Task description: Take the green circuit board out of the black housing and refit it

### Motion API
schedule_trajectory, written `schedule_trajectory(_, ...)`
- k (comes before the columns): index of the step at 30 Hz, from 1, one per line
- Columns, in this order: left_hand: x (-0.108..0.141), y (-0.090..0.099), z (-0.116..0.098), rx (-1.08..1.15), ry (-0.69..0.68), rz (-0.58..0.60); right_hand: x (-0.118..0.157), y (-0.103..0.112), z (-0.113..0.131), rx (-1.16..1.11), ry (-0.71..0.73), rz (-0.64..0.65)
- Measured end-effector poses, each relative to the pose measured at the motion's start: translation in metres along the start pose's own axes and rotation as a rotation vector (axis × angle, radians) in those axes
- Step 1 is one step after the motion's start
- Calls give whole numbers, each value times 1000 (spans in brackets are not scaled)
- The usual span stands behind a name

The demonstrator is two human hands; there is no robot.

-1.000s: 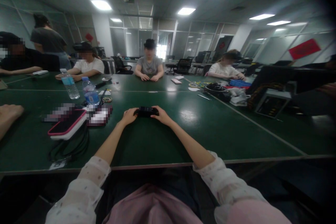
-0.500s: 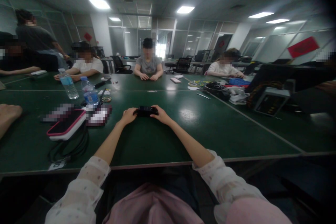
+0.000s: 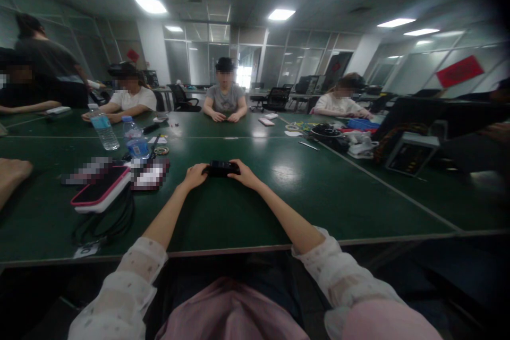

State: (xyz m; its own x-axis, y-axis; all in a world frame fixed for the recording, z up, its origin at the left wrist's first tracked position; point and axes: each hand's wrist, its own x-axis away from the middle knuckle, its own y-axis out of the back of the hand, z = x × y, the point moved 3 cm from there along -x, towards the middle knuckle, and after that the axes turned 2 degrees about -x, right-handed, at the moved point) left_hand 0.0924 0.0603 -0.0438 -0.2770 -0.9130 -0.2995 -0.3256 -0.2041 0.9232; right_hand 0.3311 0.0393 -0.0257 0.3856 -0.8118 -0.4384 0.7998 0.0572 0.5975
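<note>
A small black box-shaped device point(image 3: 220, 168) rests at or just above the green table point(image 3: 231, 212), in front of me; its exact kind I cannot make out. My left hand point(image 3: 196, 176) grips its left end, fingers curled round the edge. On the opposite end, my right hand point(image 3: 243, 174) is closed with the thumb along the near side. Both forearms reach out over the table from white dotted sleeves. The underside of the device and some fingertips are hidden.
Left of my hands lie a pink-rimmed phone point(image 3: 101, 186) on a white block, black cables point(image 3: 107, 223) and two water bottles point(image 3: 135, 138). A pen point(image 3: 309, 145), a cable pile point(image 3: 324, 132) and a metal-cased unit point(image 3: 413, 154) lie to the right. Several people sit around; another person's hand point(image 3: 15, 172) rests far left.
My hands and the black device stay in place. At the far left, the standing person has shifted slightly leftward and turned.
</note>
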Motion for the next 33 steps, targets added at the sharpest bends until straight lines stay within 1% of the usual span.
schedule_trajectory(22, 1, 2, -2, 18, -9, 8, -2, -3, -1, 27, 2, -32)
schedule_trajectory(28, 1, 2, -1, 27, -15, 7, -1, -3, 0, -39, -23, -60)
schedule_trajectory(33, 0, 0, 0, 9, 2, 8, -2, -4, -5, -114, -45, -79)
